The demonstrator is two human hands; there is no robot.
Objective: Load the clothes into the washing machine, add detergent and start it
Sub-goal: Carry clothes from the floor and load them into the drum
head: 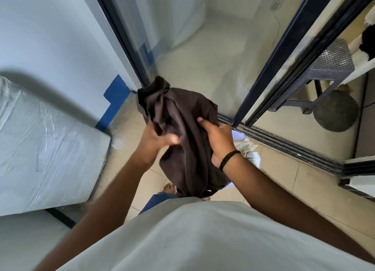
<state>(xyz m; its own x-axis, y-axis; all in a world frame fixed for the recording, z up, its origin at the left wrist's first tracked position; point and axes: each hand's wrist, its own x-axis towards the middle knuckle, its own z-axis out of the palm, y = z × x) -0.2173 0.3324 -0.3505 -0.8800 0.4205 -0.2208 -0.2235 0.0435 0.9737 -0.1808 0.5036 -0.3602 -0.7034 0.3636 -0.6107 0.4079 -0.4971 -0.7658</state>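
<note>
Grey shirt (203,240) nearest; left hand (156,140) and right hand (219,140) both grip bunched brown garment (182,116)

Quick count: two hands, left hand (156,137) and right hand (218,140), one dark brown garment (182,128), one black wristband (229,159), one grey plastic stool (328,67), one plastic-wrapped mattress (46,140), one bare foot (169,188).
</note>
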